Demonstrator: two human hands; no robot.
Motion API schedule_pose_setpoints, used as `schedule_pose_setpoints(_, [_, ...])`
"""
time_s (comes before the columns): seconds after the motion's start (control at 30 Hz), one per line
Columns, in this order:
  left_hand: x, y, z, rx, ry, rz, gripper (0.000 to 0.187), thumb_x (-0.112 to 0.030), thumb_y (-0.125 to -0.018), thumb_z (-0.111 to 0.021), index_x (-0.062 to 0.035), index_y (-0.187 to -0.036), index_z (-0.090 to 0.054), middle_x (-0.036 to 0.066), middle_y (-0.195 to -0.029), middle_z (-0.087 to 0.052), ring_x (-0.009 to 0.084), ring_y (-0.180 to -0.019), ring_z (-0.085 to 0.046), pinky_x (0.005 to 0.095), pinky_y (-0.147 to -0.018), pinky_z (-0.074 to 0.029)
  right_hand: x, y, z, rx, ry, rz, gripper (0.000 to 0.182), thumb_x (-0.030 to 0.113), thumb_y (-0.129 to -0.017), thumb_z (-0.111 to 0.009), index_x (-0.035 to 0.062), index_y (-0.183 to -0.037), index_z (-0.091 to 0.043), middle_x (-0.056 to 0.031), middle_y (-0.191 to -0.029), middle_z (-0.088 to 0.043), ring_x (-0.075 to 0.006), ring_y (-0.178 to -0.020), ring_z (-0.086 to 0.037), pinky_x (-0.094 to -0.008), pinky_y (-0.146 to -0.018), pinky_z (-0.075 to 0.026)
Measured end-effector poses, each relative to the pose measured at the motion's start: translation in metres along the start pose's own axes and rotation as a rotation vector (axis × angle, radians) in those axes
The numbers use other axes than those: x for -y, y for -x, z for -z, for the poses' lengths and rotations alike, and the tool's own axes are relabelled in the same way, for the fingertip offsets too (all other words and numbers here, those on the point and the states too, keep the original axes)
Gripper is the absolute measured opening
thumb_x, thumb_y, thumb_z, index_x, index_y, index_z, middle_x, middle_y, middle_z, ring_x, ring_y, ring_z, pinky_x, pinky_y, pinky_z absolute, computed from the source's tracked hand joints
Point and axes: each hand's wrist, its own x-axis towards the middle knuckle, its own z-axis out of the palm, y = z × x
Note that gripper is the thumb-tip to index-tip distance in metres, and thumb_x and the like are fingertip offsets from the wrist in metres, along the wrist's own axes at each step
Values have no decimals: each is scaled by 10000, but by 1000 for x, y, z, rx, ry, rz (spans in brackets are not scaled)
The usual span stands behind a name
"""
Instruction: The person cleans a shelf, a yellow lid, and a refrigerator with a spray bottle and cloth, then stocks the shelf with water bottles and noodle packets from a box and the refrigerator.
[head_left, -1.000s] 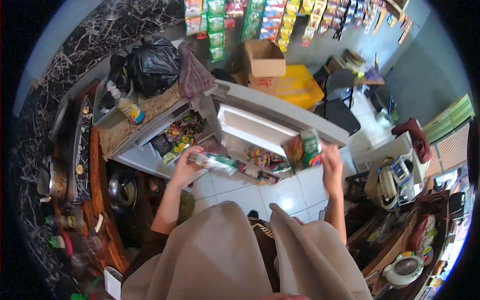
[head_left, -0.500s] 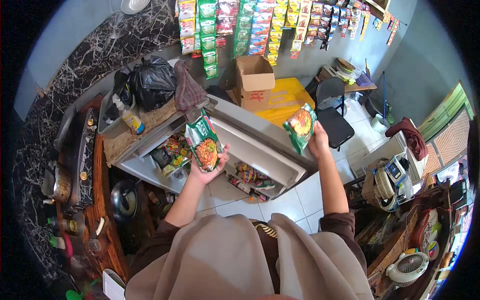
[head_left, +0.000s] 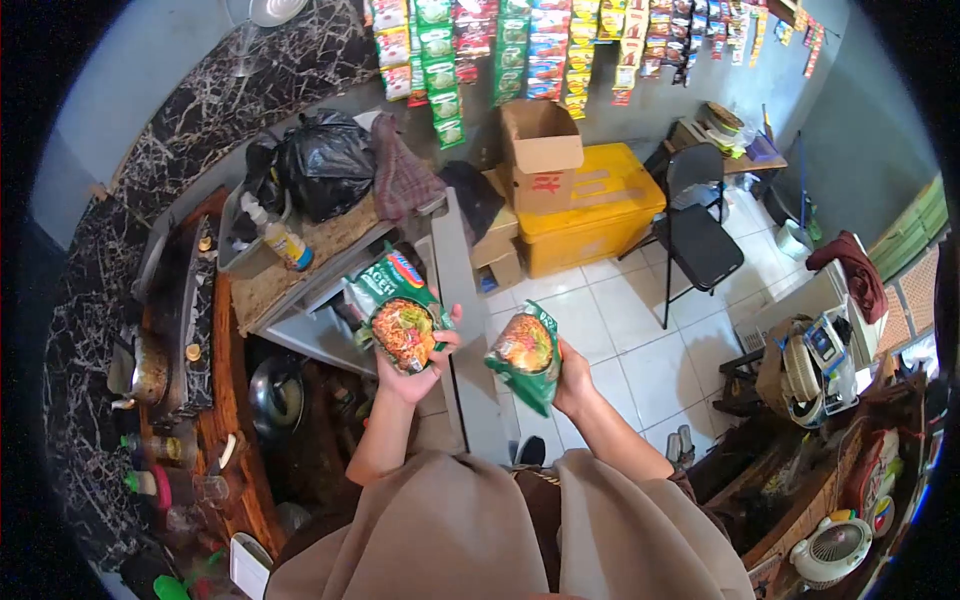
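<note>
A green noodle packet with a picture of a bowl (head_left: 402, 322) rests in my left hand (head_left: 412, 377), whose fingers curl round its lower right edge. My right hand (head_left: 574, 380) grips a second green packet (head_left: 526, 352) by its right side, tilted. Between the two packets and below them stands the fridge door (head_left: 465, 370), swung nearly closed against the fridge (head_left: 325, 325); the fridge's inside is mostly hidden by the left packet.
A black plastic bag (head_left: 328, 165) and a spray bottle (head_left: 284, 240) sit on the fridge top. Behind are a cardboard box (head_left: 541, 160), a yellow box (head_left: 590, 230) and a black chair (head_left: 700, 245). Sachet strips (head_left: 508, 55) hang above. A wok (head_left: 277, 398) is at left.
The fridge door has swung left, towards the fridge, uncovering the floor and the yellow box. My right hand has moved left and down with its packet, closer to my left hand.
</note>
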Motion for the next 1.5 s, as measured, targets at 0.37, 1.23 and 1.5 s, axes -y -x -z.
schedule_pose_setpoints(0.37, [-51, 108, -31, -110, -325, -368, 718, -536, -756, -424, -74, -1292, -302, 84, -1227, -438, 295, -1095, -435, 578, -976, -178, -59, -42, -73, 409, 133, -206, 385, 266, -804, -508, 20, -1096, -463, -120, -1063, -545, -239, -973, -535, -382, -874, -417])
schedule_pose_setpoints(1.23, [-23, -114, -8, -230, -824, -202, 363, -290, -849, -420, -29, -1096, -472, 87, -1044, -556, 189, -930, -550, 339, -852, -422, 109, -2, 18, 220, -52, 316, 533, 207, -727, -592, 10, -1178, -387, -139, -1090, -525, -270, -971, -538, -413, -839, -453])
schedule_pose_setpoints(1.5, [83, -284, -15, -54, -760, 38, 418, -295, -837, -456, -44, -1171, -432, 77, -1116, -531, 210, -1009, -519, 374, -886, -395, 232, 52, 54, 192, 278, 568, 660, 130, -643, -586, 18, -1238, -322, -129, -1129, -493, -233, -940, -552, -344, -729, -497])
